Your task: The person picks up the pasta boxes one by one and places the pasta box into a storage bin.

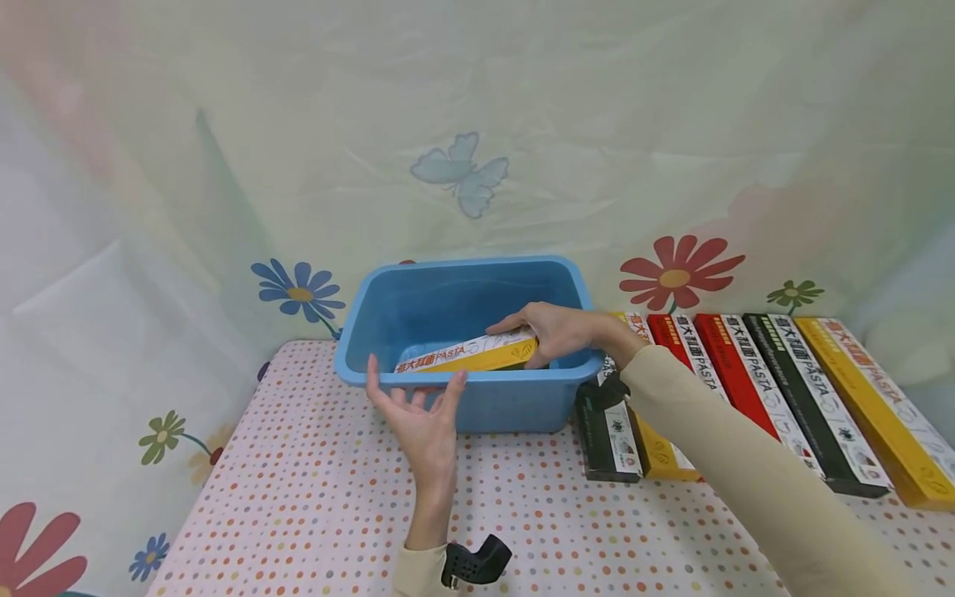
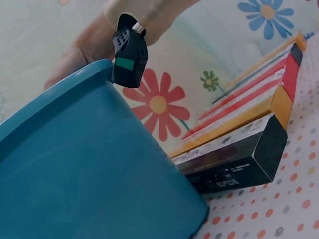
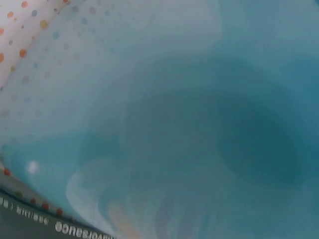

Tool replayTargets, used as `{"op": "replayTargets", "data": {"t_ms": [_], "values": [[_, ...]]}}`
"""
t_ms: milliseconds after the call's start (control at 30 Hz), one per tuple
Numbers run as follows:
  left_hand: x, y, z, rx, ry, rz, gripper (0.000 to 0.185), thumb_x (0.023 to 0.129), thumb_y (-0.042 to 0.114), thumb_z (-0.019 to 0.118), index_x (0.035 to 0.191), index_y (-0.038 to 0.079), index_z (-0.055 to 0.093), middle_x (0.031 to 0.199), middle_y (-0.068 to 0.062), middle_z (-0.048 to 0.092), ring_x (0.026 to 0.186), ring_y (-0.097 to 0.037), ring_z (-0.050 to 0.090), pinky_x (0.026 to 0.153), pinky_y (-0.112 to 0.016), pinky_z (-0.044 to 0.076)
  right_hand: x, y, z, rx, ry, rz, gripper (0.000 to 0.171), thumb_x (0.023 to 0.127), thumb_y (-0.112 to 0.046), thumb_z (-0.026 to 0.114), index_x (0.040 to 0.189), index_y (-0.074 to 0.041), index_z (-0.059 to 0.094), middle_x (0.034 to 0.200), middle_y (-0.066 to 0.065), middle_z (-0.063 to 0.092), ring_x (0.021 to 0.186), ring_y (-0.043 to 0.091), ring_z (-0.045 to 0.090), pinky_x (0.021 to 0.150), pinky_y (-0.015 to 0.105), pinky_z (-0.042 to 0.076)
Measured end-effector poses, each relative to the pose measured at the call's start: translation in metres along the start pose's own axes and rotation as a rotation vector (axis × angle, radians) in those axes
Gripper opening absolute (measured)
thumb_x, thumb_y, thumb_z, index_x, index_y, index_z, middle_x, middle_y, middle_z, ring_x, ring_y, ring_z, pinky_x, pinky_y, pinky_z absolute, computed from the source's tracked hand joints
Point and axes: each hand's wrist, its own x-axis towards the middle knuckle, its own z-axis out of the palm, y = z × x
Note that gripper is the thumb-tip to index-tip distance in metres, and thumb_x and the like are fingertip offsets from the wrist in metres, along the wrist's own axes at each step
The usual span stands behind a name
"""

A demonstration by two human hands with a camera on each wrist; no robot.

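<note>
Yellow pasta box (image 1: 470, 354) lies tilted inside the blue tub (image 1: 388, 303), one end against the near rim. Right hand (image 1: 555, 330) grips its right end, fingers curled over it. Left hand (image 1: 419, 412) is open, fingers spread, just before the tub's near wall. Further pasta boxes (image 1: 783, 390) lie in a row to the right on the dotted tablecloth (image 1: 313, 497).

The head view looks forward and down over the dotted table (image 1: 313, 497) at the blue tub (image 1: 477, 406), which the left wrist view shows close from outside and the right wrist view, blurred, from very near.
</note>
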Motion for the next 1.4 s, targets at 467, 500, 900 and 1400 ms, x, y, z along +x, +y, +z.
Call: {"op": "replayTargets", "data": {"t_ms": [467,500,900,1400], "values": [[0.003,0.000,-0.002,-0.008,0.016,-0.014,0.107,0.076,0.008,0.083,0.153,0.033,0.014,0.158,-0.014,0.015,0.125,-0.044,0.049,0.089,-0.041,0.058,0.004,-0.003,-0.007,0.014,-0.086,0.122,0.078,0.077,-0.004,0.076,0.147,-0.006,0.043,0.142,0.012,0.053,0.123,0.025,0.051,0.105,0.042,0.046],[0.003,0.000,-0.002,-0.012,0.011,-0.013,0.107,0.076,0.007,0.083,0.153,0.033,0.014,0.158,-0.014,0.016,0.125,-0.044,0.049,0.089,-0.041,0.058,0.003,-0.003,-0.007,0.026,-0.091,0.136,0.078,0.077,-0.004,0.076,0.147,-0.007,0.042,0.143,0.011,0.053,0.124,0.025,0.050,0.104,0.041,0.047],[0.005,-0.001,0.000,-0.019,-0.005,-0.011,0.106,0.077,0.006,0.082,0.153,0.033,0.013,0.157,-0.014,0.019,0.122,-0.039,0.052,0.090,-0.040,0.058,0.002,0.001,-0.012,0.054,-0.102,0.155,0.077,0.080,-0.015,0.079,0.147,-0.007,0.042,0.143,0.011,0.052,0.122,0.026,0.048,0.101,0.039,0.048],[0.003,-0.003,-0.002,-0.015,0.007,-0.023,0.105,0.078,0.008,0.082,0.154,0.032,0.013,0.159,-0.017,0.010,0.127,-0.044,0.046,0.088,-0.041,0.059,0.005,0.007,-0.008,0.178,-0.101,0.044,0.073,0.081,-0.003,0.075,0.145,0.001,0.042,0.149,0.019,0.045,0.138,0.035,0.043,0.113,0.049,0.039]]}}
